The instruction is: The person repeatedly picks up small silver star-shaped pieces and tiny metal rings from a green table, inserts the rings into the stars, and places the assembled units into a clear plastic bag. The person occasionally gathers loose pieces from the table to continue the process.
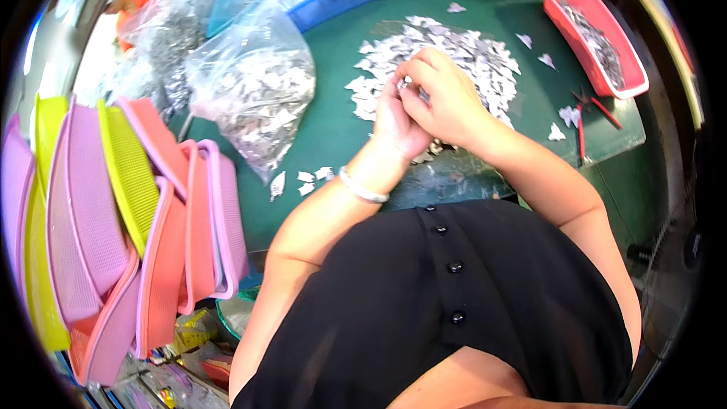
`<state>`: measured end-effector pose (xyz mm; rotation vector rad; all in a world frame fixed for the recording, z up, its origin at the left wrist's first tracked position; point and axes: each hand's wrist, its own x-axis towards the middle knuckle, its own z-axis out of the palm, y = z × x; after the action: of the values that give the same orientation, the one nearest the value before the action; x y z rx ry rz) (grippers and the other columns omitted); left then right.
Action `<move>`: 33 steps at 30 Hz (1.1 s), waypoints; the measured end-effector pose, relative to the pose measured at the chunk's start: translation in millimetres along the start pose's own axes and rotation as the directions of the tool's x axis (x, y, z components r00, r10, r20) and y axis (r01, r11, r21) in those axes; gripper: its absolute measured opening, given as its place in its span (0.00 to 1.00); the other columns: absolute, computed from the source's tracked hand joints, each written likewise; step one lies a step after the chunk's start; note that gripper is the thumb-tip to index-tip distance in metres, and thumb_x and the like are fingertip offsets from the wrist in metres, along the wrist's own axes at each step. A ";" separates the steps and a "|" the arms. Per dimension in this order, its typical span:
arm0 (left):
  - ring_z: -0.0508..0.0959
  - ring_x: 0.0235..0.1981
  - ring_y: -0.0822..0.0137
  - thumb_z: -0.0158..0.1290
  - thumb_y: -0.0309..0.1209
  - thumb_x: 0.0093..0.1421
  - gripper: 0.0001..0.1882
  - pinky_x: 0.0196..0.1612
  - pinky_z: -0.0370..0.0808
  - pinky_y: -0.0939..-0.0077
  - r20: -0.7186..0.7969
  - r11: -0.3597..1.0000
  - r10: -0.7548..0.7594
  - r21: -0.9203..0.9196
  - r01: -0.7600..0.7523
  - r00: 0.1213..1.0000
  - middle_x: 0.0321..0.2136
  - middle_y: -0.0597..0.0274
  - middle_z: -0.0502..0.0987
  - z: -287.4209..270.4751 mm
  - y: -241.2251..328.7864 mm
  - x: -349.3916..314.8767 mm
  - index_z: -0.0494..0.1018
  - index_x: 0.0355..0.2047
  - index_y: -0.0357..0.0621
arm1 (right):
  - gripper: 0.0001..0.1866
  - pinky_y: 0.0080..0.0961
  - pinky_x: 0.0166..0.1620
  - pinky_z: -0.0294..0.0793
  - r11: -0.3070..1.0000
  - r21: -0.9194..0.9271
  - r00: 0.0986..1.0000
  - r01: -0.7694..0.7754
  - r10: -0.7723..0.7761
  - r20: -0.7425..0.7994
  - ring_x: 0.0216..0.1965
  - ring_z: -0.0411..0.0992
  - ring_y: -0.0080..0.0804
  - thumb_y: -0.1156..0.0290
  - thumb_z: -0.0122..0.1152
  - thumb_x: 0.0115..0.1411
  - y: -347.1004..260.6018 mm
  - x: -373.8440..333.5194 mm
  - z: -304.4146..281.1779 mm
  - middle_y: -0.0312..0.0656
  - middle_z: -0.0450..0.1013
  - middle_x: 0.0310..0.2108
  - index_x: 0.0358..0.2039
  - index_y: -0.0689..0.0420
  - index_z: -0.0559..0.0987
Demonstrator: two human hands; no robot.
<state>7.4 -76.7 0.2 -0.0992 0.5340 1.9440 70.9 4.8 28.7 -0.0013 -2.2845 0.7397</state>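
Observation:
Over a pile of small whitish-grey, pointed pieces [485, 68] on a green table, my two hands meet. My left hand [399, 120], a pale bangle at its wrist, is closed, its fingertips up against the other hand. My right hand [447, 95] is curled over it in a pinch. A little silvery bit shows between the fingers, too small to name and mostly covered, and I cannot tell which hand grips it. Under my wrists, more pieces lie near the table's front edge.
A clear bag of similar pieces [257, 83] stands left, beside stacked pink, purple and lime baskets [91, 220]. Red-handled pliers [581, 132] lie right, below a pink basket [632, 68] of metallic parts. A blue bin [352, 0] stands at the back.

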 end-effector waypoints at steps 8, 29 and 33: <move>0.70 0.43 0.65 0.37 0.42 0.62 0.17 0.47 0.67 0.70 -0.126 0.979 0.204 0.050 -0.199 0.971 0.40 0.60 0.70 -5.2 5.5 -11.4 0.66 0.43 0.46 | 0.11 0.34 0.40 0.65 0.975 0.160 0.983 0.155 -0.135 -0.128 0.37 0.66 0.43 0.71 0.61 0.45 -18.1 12.5 19.8 0.45 0.68 0.33 0.29 0.61 0.73; 0.70 0.24 0.68 0.44 0.35 0.60 0.10 0.21 0.68 0.78 0.200 0.805 0.478 0.290 -0.517 0.856 0.23 0.59 0.68 67.3 213.3 -60.0 0.65 0.33 0.41 | 0.03 0.23 0.36 0.68 0.969 0.239 0.991 0.067 -0.037 -0.128 0.31 0.69 0.33 0.80 0.57 0.50 7.4 -2.7 -62.6 0.42 0.70 0.28 0.27 0.63 0.73; 0.72 0.26 0.66 0.48 0.36 0.58 0.12 0.22 0.69 0.77 0.103 0.310 0.722 0.836 -0.454 0.684 0.25 0.58 0.71 52.0 289.4 -54.1 0.70 0.34 0.39 | 0.02 0.22 0.35 0.68 0.968 0.249 0.994 -0.039 0.063 -0.089 0.29 0.69 0.32 0.80 0.56 0.51 28.7 -17.9 -73.6 0.41 0.70 0.26 0.26 0.64 0.73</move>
<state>-217.2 -197.6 156.2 0.5082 1.8944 2.1679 125.5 62.5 44.8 0.0200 -2.0950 1.0251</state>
